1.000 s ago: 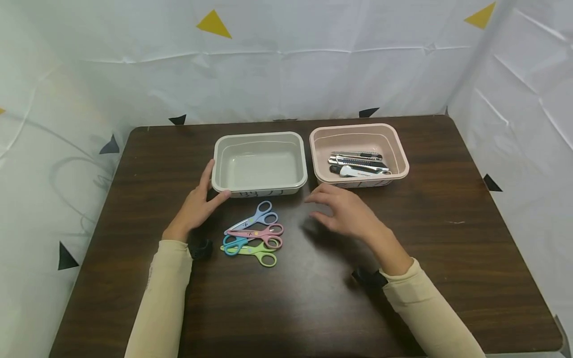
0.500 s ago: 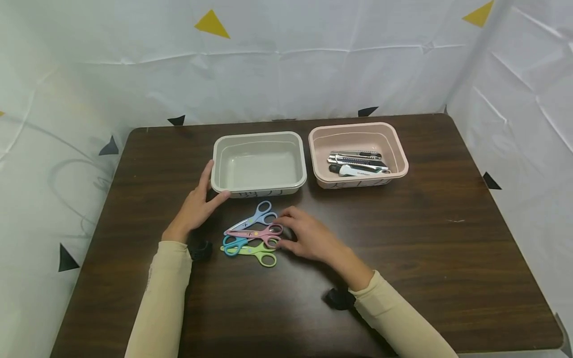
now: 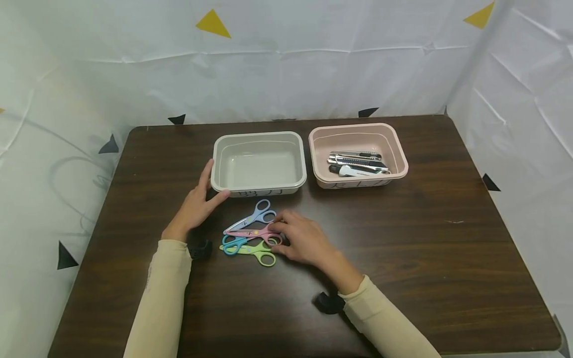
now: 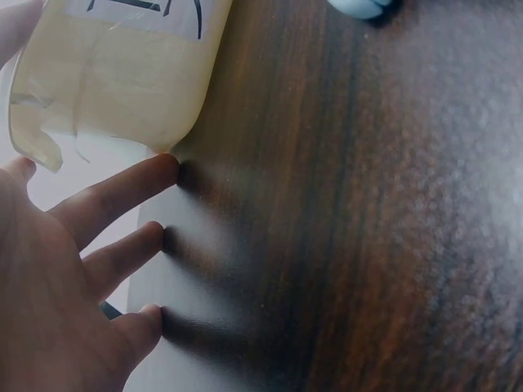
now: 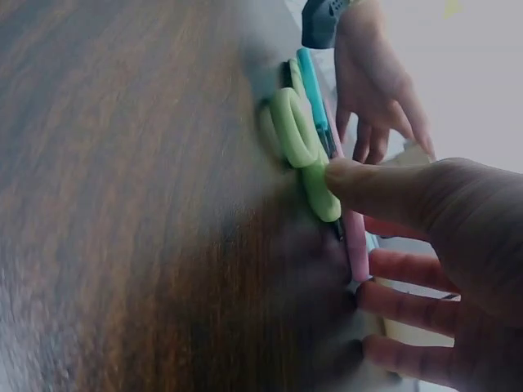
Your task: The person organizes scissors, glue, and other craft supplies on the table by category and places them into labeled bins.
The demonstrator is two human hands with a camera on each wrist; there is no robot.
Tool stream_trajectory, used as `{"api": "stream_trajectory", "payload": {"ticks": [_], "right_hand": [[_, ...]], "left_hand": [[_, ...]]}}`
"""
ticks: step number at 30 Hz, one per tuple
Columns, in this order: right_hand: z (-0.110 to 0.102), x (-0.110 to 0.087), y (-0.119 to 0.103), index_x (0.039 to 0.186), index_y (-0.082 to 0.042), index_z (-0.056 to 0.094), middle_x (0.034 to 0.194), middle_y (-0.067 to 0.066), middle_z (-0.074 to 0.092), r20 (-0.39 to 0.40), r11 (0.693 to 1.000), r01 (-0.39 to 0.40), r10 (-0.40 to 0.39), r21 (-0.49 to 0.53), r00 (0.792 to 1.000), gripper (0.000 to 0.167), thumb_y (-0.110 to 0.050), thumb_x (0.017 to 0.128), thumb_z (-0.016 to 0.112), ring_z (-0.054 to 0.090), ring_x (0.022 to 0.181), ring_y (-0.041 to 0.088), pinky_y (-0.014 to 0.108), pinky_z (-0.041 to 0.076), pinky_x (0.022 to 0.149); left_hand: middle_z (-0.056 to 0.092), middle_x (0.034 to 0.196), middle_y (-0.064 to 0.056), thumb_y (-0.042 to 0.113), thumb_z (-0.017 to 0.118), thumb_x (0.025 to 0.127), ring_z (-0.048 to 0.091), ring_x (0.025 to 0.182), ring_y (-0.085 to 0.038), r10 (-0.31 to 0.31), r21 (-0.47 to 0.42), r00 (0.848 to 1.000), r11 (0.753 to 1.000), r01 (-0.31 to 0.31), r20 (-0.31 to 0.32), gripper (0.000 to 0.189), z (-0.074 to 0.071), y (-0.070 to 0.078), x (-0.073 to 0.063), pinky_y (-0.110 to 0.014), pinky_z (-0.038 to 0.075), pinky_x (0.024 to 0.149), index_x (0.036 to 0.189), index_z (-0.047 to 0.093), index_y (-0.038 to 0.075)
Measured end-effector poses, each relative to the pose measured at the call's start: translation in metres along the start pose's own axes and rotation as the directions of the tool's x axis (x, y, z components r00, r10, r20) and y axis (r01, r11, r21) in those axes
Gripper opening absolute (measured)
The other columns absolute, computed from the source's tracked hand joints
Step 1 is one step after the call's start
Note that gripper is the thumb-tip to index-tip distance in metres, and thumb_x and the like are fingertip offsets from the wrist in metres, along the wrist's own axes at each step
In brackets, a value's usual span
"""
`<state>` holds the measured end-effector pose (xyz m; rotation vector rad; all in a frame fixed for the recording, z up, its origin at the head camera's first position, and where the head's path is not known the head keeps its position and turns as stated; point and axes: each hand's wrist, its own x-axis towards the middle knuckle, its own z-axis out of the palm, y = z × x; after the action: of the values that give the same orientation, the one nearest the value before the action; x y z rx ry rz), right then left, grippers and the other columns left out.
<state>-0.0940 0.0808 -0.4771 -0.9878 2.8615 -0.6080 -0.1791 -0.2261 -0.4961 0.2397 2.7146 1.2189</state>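
Four-sided grey basket (image 3: pixel 259 191) stands at the back; my left hand (image 3: pixel 193 209) rests against its left front corner, thumb at the rim and fingers extended. In the left wrist view several fingertips touch or nearly touch the table. In front lies a loose pile of scissors: pink scissors (image 3: pixel 247 233) on top, with light blue scissors (image 3: pixel 255 217), turquoise scissors (image 3: pixel 234 243) and green scissors (image 3: pixel 257 251) about them. My right hand (image 3: pixel 303 238) holds the pink scissors by the handles, thumb on the near side and fingers on the far side; its fingers partly hide the loops.
A pink basket (image 3: pixel 314 149) stands right of the grey one, a narrow gap between them. Several utility knives (image 3: pixel 355 161) lie inside it. White sheeting (image 3: pixel 286 84) closes off the back and sides of the dark wooden table (image 3: pixel 425 238).
My right hand has come left and nearer from in front of the pink basket to the scissors, its fingers closing about the pink pair's handles. My left hand has stayed put.
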Motion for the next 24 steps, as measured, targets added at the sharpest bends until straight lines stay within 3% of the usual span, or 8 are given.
{"api": "stream_trajectory", "payload": {"ticks": [8,15,24], "right_hand": [[0.004,0.003,-0.009,0.121,-0.021,0.071,0.119,-0.003,0.057,-0.023,0.998,-0.055,0.054,-0.024,0.998,0.05,-0.048,0.079,0.079,0.055,0.108,0.016,0.037,0.051,0.075],[0.003,0.0,-0.014,0.115,-0.017,0.074,0.115,-0.002,0.059,-0.06,0.996,-0.091,0.091,0.006,0.994,0.043,-0.042,0.08,0.079,0.055,0.104,0.015,0.036,0.051,0.072],[0.003,0.001,-0.015,0.111,-0.014,0.076,0.113,-0.001,0.058,-0.063,0.991,-0.129,0.13,0.017,0.989,0.041,-0.04,0.079,0.08,0.054,0.103,0.016,0.036,0.05,0.073]], "left_hand": [[0.022,0.161,-0.004,0.061,0.058,0.09,0.027,0.143,-0.038,-0.013,-0.006,1.0,1.0,0.013,0.005,0.089,-0.001,0.001,-0.001,-0.074,0.023,0.102,0.149,-0.008,0.057],[0.022,0.161,-0.004,0.061,0.059,0.09,0.027,0.143,-0.038,-0.019,-0.004,1.0,1.0,0.019,0.004,0.091,0.0,0.002,0.0,-0.074,0.023,0.102,0.152,-0.006,0.052],[0.021,0.162,-0.003,0.061,0.059,0.09,0.027,0.144,-0.037,-0.019,-0.006,1.0,1.0,0.019,0.006,0.09,-0.001,0.002,-0.001,-0.075,0.023,0.101,0.151,-0.007,0.054]]}}
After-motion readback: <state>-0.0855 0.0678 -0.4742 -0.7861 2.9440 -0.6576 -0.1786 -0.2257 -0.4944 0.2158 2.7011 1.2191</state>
